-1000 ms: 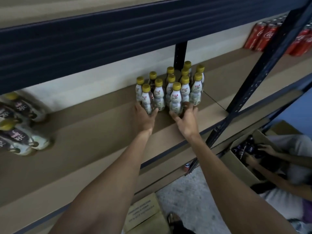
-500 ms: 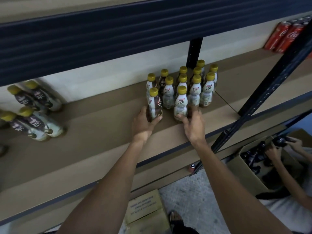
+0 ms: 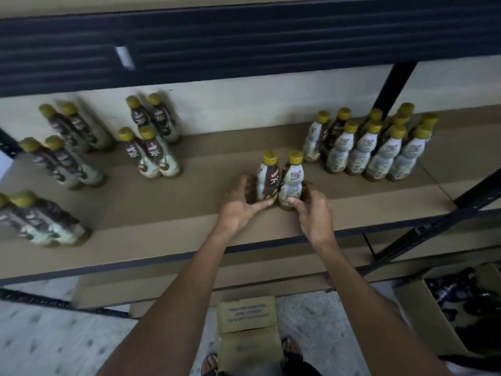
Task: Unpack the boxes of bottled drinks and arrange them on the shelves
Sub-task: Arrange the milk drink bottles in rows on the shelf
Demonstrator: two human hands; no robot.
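Observation:
Two coffee bottles with yellow caps stand side by side on the brown shelf board (image 3: 189,213). My left hand (image 3: 240,204) grips the left bottle (image 3: 267,177) at its base. My right hand (image 3: 311,213) grips the right bottle (image 3: 292,179) the same way. To their right stands a tight cluster of several like bottles (image 3: 374,147). Pairs of the same bottles (image 3: 151,156) are spread over the left part of the shelf, blurred.
A dark blue shelf beam (image 3: 244,44) hangs overhead, and a black upright post (image 3: 395,85) stands behind the cluster. On the floor below lie closed cardboard boxes (image 3: 248,316) and an open box of dark bottles (image 3: 461,302) at the right.
Both hands have pulled two bottles out of the cluster and slid them leftward along the shelf. The view has swung left, showing more pairs on the left.

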